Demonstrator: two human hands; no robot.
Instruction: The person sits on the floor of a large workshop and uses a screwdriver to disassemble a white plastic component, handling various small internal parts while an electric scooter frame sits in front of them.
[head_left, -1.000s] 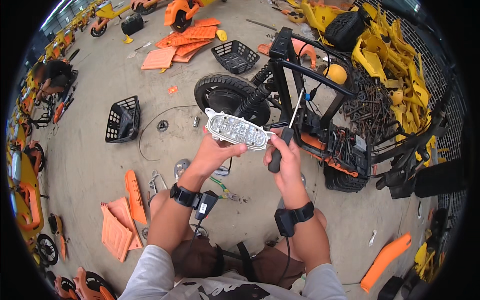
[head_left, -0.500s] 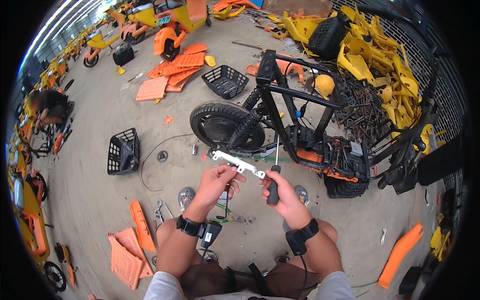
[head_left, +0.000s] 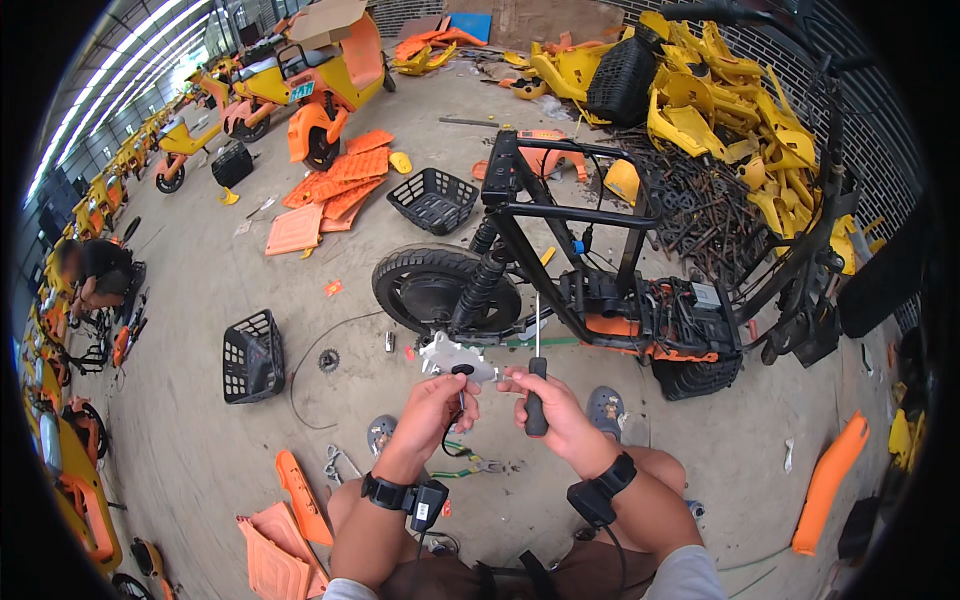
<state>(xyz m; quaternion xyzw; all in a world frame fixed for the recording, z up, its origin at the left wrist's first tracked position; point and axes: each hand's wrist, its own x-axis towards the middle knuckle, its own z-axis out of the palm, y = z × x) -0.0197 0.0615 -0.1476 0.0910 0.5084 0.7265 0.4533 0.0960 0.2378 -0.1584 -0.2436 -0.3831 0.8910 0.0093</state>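
Observation:
My left hand grips a silver metal plate with notched edges and a black round part near its middle. A dark cable hangs below that hand. In my right hand is a screwdriver, its dark handle against the fingers and its thin shaft pointing away from me. The right thumb and index finger reach to the plate's right end; whether they pinch a small piece there I cannot tell. Pliers with green handles lie on the floor beneath my hands.
Ahead stands a stripped black scooter frame with its rear wheel. Black baskets, a small sprocket and orange panels lie on the floor. Yellow covers are piled far right. A person crouches at far left.
The silver plate has turned from nearly edge-on to showing its broad face. The screwdriver stays in my right hand, its shaft now more upright. The whole view has shifted slightly.

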